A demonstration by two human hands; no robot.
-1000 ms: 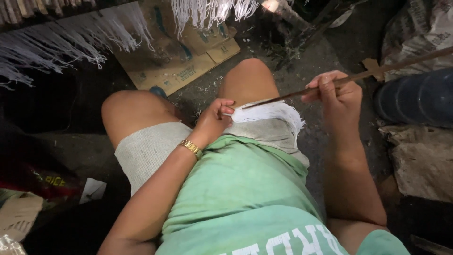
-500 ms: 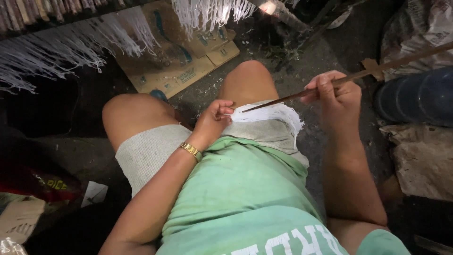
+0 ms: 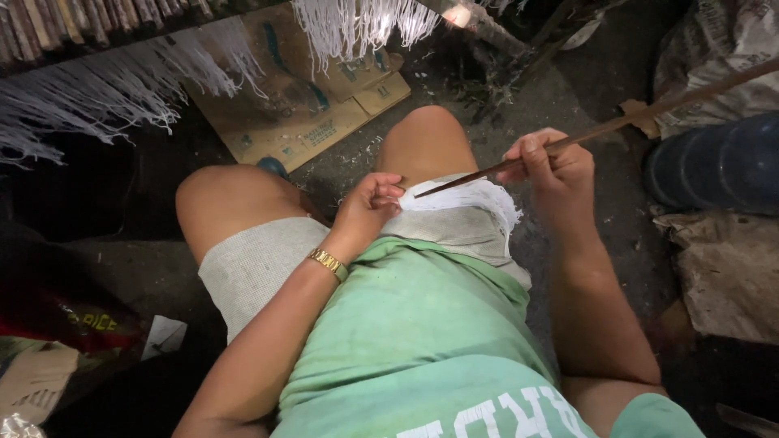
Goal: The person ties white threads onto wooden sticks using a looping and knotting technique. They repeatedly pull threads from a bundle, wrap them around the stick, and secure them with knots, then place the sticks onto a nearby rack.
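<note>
A seated person looks down at their own lap, knees bare, wearing grey shorts and a green shirt. The right hand point(image 3: 545, 167) has its fingers closed around a long thin brown stick point(image 3: 617, 123), which runs from beyond the upper right edge of the view down to a pointed tip just above the right thigh. The left hand point(image 3: 369, 209), with a gold watch point(image 3: 328, 263) at the wrist, has its fingers curled in a pinch on one end of a bundle of white string point(image 3: 471, 199) that lies draped across the right thigh, its loose ends hanging over the outer side of the leg. The stick's tip sits just beside the pinched end of the string, apparently touching it. The step in hand looks like joining the string to the stick's tip; the next move would seem to call for holding the pinch firm while the stick stays steady against it. More white fringes point(image 3: 89, 97) hang in rows above flattened cardboard point(image 3: 284, 122) on the dark floor. Compared with half a second earlier, both hands and the stick sit in nearly the same places, the tip barely moved.
</note>
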